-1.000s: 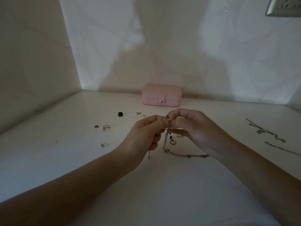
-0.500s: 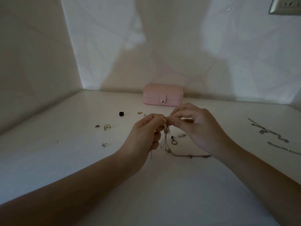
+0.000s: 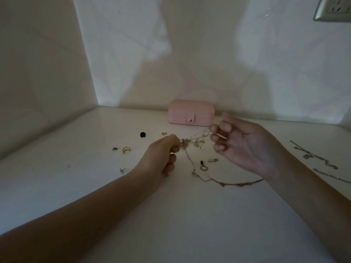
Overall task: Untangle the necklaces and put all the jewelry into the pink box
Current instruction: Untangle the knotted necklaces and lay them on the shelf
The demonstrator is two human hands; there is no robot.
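Note:
A tangled bunch of necklaces [image 3: 195, 143] with small charms is stretched between my hands above the white table. My left hand [image 3: 163, 154] pinches its left end. My right hand [image 3: 245, 147], palm turned toward me, pinches a thin chain at its right end. One cord-like strand [image 3: 224, 182] hangs down and trails across the table to the right. The pink box [image 3: 191, 114] stands shut against the back wall, just behind my hands.
Loose pieces lie on the table [image 3: 171, 215]: a black bead [image 3: 142, 134], a gold ring [image 3: 126, 149], a small stud [image 3: 122, 170], a dark ring pendant [image 3: 203, 167]. Two silver chains [image 3: 315, 158] lie at the right. Walls close the left and back.
My hands have drawn apart, the right one moving right and up. The tangle has been pulled open into a stretched line with charms hanging from it.

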